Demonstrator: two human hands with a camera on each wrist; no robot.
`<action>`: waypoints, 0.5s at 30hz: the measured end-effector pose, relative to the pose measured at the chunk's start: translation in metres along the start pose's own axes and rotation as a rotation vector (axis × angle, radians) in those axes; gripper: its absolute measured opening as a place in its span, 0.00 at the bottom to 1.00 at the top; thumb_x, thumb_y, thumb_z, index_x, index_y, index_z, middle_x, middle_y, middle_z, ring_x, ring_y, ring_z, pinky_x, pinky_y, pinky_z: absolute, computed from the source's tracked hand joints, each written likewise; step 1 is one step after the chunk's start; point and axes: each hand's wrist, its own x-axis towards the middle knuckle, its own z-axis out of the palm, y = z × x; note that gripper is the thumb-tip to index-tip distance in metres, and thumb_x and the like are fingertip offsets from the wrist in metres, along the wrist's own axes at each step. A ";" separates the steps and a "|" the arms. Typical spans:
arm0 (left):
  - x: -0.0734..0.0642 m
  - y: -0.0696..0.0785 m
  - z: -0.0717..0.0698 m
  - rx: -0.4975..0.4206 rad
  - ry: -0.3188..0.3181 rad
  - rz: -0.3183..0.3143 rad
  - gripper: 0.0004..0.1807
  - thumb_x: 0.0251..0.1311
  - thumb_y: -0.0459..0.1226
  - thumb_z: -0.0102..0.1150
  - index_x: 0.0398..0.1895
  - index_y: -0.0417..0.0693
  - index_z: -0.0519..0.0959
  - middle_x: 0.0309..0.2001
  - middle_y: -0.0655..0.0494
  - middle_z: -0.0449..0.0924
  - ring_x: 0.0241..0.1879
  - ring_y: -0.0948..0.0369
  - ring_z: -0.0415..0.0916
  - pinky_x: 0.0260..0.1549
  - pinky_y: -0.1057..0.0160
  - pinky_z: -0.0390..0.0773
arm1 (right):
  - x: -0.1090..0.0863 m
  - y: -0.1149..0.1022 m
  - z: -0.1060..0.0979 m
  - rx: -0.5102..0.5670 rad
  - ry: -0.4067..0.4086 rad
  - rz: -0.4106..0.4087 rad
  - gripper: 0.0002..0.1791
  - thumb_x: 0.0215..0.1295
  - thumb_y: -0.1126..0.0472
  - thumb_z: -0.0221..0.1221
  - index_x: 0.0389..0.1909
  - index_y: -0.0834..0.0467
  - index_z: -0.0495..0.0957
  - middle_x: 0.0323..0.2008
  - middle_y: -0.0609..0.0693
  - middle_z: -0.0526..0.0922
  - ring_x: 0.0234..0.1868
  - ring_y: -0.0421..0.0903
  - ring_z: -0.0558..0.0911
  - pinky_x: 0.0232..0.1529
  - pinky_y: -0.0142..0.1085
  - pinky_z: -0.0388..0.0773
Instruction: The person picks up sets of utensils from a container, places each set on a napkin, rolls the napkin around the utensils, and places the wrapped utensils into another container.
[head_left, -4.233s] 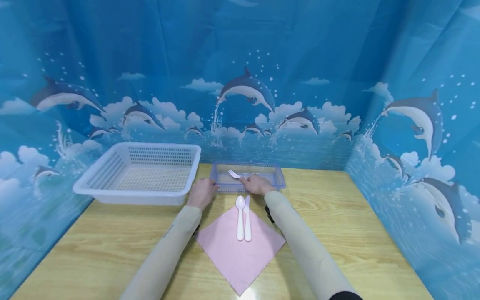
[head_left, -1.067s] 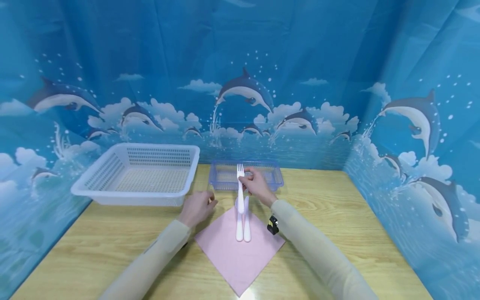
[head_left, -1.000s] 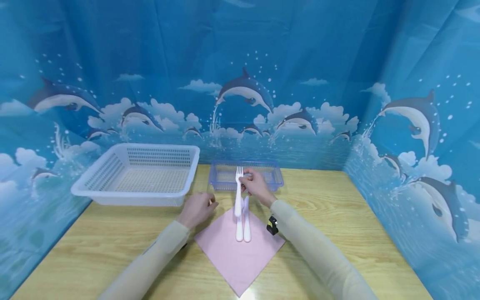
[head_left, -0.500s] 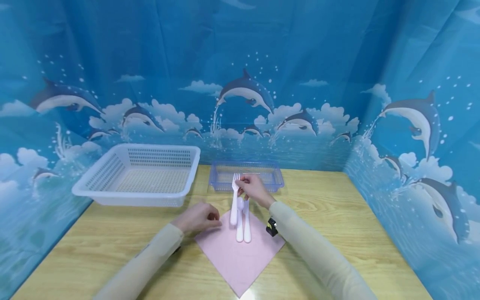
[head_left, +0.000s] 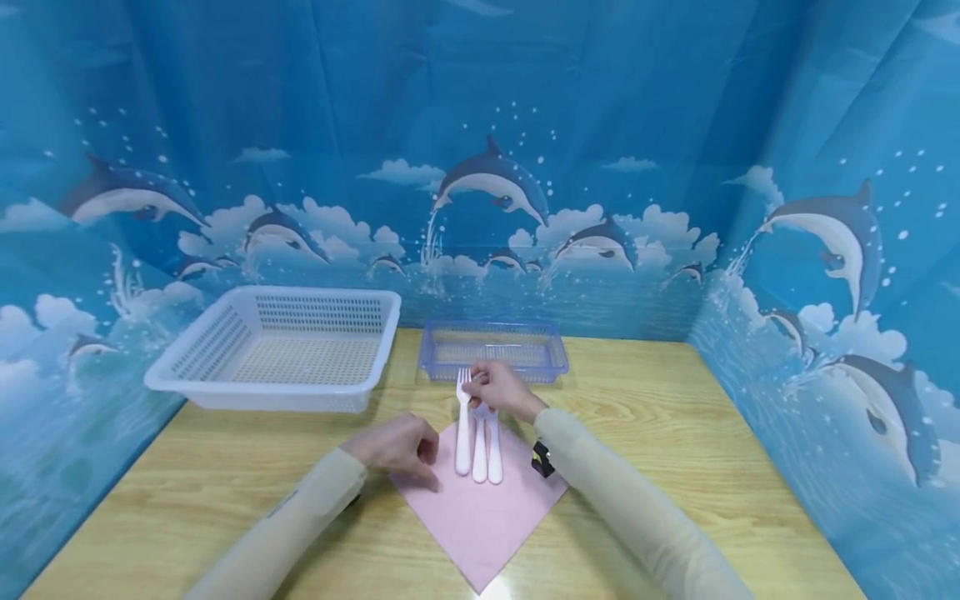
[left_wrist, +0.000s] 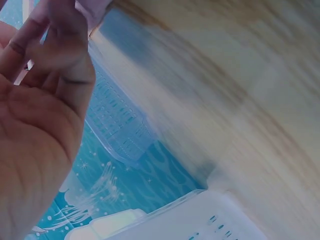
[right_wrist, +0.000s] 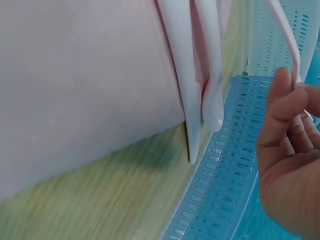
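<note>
My right hand [head_left: 501,390] pinches a white fork [head_left: 462,442] near its neck, tines pointing away from me. Its handle lies over the pink napkin [head_left: 480,533], left of a white spoon [head_left: 480,454] and a white knife [head_left: 495,454]. In the right wrist view the fork [right_wrist: 286,32] is raised from the spoon [right_wrist: 213,100] and knife [right_wrist: 187,95]. The heads of those two are partly covered by my right hand in the head view. My left hand [head_left: 401,446] hovers at the napkin's left corner, fingers loosely bent, holding nothing.
A clear bluish-purple basket [head_left: 558,367] stands at the table's back edge, just beyond my right hand. To its left is a larger white slotted basket [head_left: 270,388]. A blue dolphin-print curtain [head_left: 480,108] closes off the wooden table [head_left: 697,467] behind and at the sides.
The fork has come out of the small basket, moved toward me and turned upright, then shifted left and down beside the spoon. My left hand left that basket's rim for the napkin's left corner.
</note>
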 end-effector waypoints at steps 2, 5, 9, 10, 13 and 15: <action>0.000 -0.001 0.001 -0.002 -0.009 0.017 0.16 0.40 0.49 0.78 0.20 0.55 0.78 0.20 0.70 0.72 0.22 0.73 0.67 0.23 0.73 0.71 | -0.001 0.000 0.002 -0.019 -0.008 0.004 0.14 0.67 0.61 0.60 0.50 0.62 0.75 0.26 0.52 0.84 0.31 0.56 0.85 0.19 0.32 0.73; -0.002 0.000 0.001 0.004 -0.023 0.031 0.16 0.40 0.48 0.78 0.22 0.53 0.79 0.21 0.70 0.72 0.22 0.73 0.67 0.24 0.73 0.72 | -0.002 0.001 0.003 -0.032 -0.029 0.006 0.14 0.67 0.60 0.59 0.50 0.62 0.75 0.26 0.52 0.84 0.31 0.56 0.85 0.19 0.31 0.71; -0.004 0.003 0.000 0.010 -0.051 0.006 0.15 0.40 0.46 0.78 0.24 0.53 0.79 0.22 0.68 0.73 0.23 0.72 0.68 0.25 0.73 0.72 | -0.001 0.004 0.004 -0.049 -0.049 -0.012 0.09 0.67 0.60 0.60 0.43 0.62 0.77 0.26 0.52 0.84 0.31 0.55 0.85 0.20 0.30 0.70; -0.005 0.004 0.000 0.008 -0.055 -0.001 0.15 0.40 0.46 0.78 0.24 0.53 0.79 0.23 0.68 0.74 0.23 0.72 0.68 0.25 0.72 0.73 | -0.001 0.004 0.005 -0.057 -0.049 -0.022 0.08 0.67 0.61 0.60 0.41 0.62 0.77 0.26 0.52 0.83 0.31 0.54 0.85 0.20 0.30 0.71; -0.005 0.007 0.000 0.012 -0.066 -0.015 0.16 0.39 0.45 0.78 0.25 0.52 0.79 0.23 0.67 0.74 0.24 0.71 0.68 0.25 0.72 0.72 | 0.000 0.005 0.006 -0.073 -0.042 -0.045 0.09 0.65 0.62 0.62 0.40 0.64 0.79 0.29 0.53 0.82 0.33 0.53 0.84 0.27 0.32 0.78; -0.005 0.008 -0.001 0.019 -0.065 -0.018 0.16 0.39 0.45 0.79 0.25 0.52 0.79 0.23 0.66 0.74 0.23 0.71 0.67 0.25 0.72 0.72 | 0.001 0.006 0.007 -0.079 -0.032 -0.053 0.12 0.63 0.64 0.63 0.45 0.64 0.79 0.32 0.52 0.81 0.34 0.51 0.82 0.33 0.35 0.81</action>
